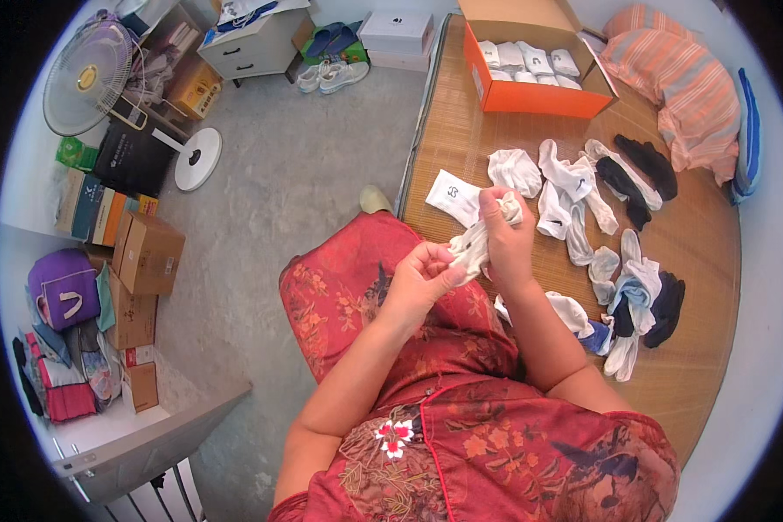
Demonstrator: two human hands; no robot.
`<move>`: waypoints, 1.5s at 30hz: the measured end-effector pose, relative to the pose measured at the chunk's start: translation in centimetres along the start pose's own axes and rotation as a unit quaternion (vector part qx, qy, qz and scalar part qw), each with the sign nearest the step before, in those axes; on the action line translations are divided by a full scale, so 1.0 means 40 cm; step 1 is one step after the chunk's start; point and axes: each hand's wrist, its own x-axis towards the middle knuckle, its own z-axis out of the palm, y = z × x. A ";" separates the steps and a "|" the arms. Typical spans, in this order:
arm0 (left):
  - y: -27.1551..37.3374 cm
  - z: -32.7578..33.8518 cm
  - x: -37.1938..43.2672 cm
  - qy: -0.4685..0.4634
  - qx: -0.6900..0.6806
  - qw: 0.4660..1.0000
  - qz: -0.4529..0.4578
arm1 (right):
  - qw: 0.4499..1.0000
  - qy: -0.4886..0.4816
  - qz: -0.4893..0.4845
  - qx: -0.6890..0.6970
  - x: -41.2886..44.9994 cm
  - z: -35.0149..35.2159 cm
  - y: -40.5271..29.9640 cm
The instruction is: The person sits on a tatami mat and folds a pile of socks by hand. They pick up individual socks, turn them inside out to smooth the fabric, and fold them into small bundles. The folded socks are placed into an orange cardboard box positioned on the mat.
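Above my lap, both hands grip a bunched white sock (471, 249). My left hand (424, 277) pinches its lower edge between thumb and fingers. My right hand (510, 235) is closed around the upper part, and some of the fabric bulges out above its thumb. Just beyond lies a flat white sock (453, 198) with a dark mark, on the woven mat (685, 248). A crumpled white sock (515, 171) rests a little farther off. To the right, several loose white socks (564, 189) and black socks (626, 189) are spread about. Part of the sock is hidden by my fingers.
An orange shoebox (541, 101) with its lid raised holds several folded white socks (535, 57) at the mat's far end. Beside it is a striped pillow (678, 78). On the floor at left stand a fan (86, 78) and cardboard boxes (150, 251).
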 end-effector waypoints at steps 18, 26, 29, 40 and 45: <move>0.032 -0.101 0.005 0.012 -0.176 0.981 -0.076 | 0.958 -0.075 0.270 0.069 -0.028 0.027 -0.012; 0.029 -0.154 -0.015 0.143 -0.195 0.964 0.115 | 0.889 -0.302 0.311 -0.148 -0.048 0.010 -0.040; 0.023 -0.137 -0.027 0.111 -0.224 0.962 0.108 | 0.933 -0.234 0.246 -0.115 -0.033 -0.006 0.013; -0.023 -0.128 -0.025 0.056 -0.151 0.987 0.002 | 0.966 -0.150 0.202 -0.059 -0.042 -0.007 0.048; 0.042 -0.166 -0.033 0.069 -0.195 0.978 0.005 | 0.905 -0.332 0.245 -0.100 -0.050 -0.033 0.024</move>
